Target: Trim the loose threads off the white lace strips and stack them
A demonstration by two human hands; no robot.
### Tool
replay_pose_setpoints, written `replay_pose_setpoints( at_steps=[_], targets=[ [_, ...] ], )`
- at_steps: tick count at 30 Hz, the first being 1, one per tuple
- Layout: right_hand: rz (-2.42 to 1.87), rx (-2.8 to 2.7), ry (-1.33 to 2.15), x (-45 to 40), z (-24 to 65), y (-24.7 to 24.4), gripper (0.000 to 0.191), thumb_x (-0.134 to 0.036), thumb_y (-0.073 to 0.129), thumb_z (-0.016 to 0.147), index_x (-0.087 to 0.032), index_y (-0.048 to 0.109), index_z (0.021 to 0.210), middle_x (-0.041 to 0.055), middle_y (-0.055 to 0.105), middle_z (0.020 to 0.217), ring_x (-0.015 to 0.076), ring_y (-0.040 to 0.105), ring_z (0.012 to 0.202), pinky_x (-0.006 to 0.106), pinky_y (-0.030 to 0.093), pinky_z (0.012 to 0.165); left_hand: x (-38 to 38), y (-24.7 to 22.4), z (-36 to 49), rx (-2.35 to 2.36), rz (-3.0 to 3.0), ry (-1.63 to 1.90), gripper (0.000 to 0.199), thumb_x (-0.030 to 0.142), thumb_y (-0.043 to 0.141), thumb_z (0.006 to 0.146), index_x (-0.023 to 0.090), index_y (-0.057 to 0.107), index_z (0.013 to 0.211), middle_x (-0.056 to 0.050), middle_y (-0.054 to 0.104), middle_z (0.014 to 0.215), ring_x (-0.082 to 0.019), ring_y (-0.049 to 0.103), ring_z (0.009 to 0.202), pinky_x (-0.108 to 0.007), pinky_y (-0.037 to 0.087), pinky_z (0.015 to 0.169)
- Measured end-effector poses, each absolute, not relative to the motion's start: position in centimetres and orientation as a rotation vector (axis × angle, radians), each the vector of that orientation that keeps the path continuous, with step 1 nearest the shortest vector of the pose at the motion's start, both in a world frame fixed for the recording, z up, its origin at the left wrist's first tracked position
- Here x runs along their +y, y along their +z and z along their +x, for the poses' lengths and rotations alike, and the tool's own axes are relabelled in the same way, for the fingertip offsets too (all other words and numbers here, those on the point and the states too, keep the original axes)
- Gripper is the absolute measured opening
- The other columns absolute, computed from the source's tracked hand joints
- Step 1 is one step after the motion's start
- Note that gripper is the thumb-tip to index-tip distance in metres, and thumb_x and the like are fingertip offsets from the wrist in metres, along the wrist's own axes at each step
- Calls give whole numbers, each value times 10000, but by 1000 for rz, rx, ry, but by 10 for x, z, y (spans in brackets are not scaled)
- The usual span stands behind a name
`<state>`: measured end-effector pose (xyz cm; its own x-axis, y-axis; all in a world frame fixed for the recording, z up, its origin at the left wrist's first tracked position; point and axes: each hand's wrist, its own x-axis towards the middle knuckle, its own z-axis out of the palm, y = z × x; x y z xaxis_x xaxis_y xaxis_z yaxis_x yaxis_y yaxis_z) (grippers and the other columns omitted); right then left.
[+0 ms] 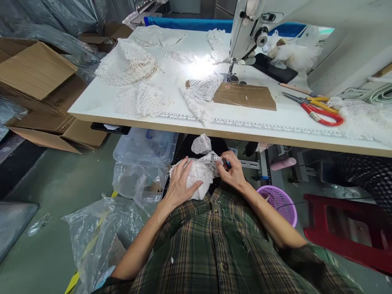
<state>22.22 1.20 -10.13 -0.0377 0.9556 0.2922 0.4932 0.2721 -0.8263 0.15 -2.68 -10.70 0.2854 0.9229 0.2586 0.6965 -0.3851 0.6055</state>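
Observation:
A bundle of white lace fabric lies on my lap, just below the table edge. My left hand holds it from the left, thumb over the top and fingers along its far side. At the bundle's right end is my right hand, its fingers closed around a small blue tool at the lace edge. Most of that tool is hidden by the fingers, so its kind is unclear. One lace end sticks up toward the table. Another lace piece lies by the sewing machine's needle and hangs over the printed ruler.
The sewing machine stands on the white table. Lace piles lie left; red-and-yellow-handled pliers lie right. Below are a clear plastic bin, a purple basket and a red stool. Cardboard boxes stand left.

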Motion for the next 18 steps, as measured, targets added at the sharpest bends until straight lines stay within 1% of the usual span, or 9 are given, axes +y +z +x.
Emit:
replay_pose_setpoints(
  at_steps=[3, 5, 7, 9, 11, 12, 14, 16, 18],
  targets=[
    [-1282, -1673, 861, -3, 227, -75, 156, -259, 560, 848, -222, 494, 712, -43, 428, 597, 117, 386, 545, 259, 346, 537, -22, -86, 8, 1423, 2000, 1054, 429, 414, 633, 890, 218, 593, 1269, -147, 589, 1291, -297, 584, 1188, -493, 480, 1019],
    [-1212, -1673, 998, -12, 221, -59, 156, -252, 583, 841, -218, 495, 716, -57, 417, 576, 99, 351, 517, 248, 315, 506, -17, -70, 15, 1274, 1730, 1084, 371, 449, 573, 925, 206, 644, 1196, -126, 654, 1164, -243, 666, 1005, -406, 565, 876],
    [-1111, -1679, 1130, -20, 211, -45, 125, -249, 619, 829, -207, 537, 744, -46, 485, 611, 94, 405, 537, 239, 348, 518, -11, -57, 21, 1056, 1407, 984, 474, 547, 495, 941, 180, 648, 1201, -136, 688, 1122, -235, 693, 948, -359, 591, 786],
    [-1000, -1699, 1277, -27, 202, -35, 66, -248, 647, 825, -194, 610, 837, -18, 596, 697, 105, 517, 606, 237, 426, 580, -5, -48, 26, 892, 1143, 885, 597, 644, 451, 920, 158, 654, 1202, -152, 709, 1111, -259, 699, 971, -362, 594, 786],
    [-914, -1730, 1384, -32, 198, -25, 124, -250, 664, 827, -189, 656, 935, 8, 673, 785, 123, 602, 691, 246, 483, 659, 0, -44, 27, 823, 992, 834, 615, 666, 529, 870, 150, 675, 1169, -150, 729, 1071, -262, 707, 944, -353, 592, 781],
    [-889, -1741, 1410, -34, 198, -21, 136, -250, 662, 834, -189, 668, 955, 16, 692, 804, 128, 622, 710, 248, 494, 676, 2, -42, 27, 815, 959, 810, 581, 631, 611, 838, 151, 683, 1156, -140, 739, 1037, -250, 713, 898, -334, 590, 755],
    [-892, -1731, 1377, -35, 204, -16, 131, -260, 646, 854, -193, 683, 961, 14, 695, 781, 122, 618, 678, 241, 490, 647, 3, -41, 24, 833, 948, 771, 522, 493, 765, 765, 164, 681, 1161, -107, 752, 964, -211, 715, 795, -284, 577, 679],
    [-971, -1682, 1263, -30, 212, -15, 151, -284, 642, 867, -195, 686, 980, -6, 647, 707, 101, 546, 583, 225, 442, 558, 2, -40, 19, 874, 956, 761, 526, 374, 825, 724, 182, 667, 1187, -81, 756, 927, -181, 705, 726, -256, 562, 624],
    [-1093, -1654, 1137, -20, 219, -18, 212, -330, 662, 863, -191, 681, 1023, -35, 567, 645, 84, 435, 510, 221, 367, 488, 1, -39, 14, 907, 953, 761, 488, 341, 823, 729, 185, 675, 1166, -77, 760, 910, -171, 698, 689, -251, 554, 595]
  ],
)
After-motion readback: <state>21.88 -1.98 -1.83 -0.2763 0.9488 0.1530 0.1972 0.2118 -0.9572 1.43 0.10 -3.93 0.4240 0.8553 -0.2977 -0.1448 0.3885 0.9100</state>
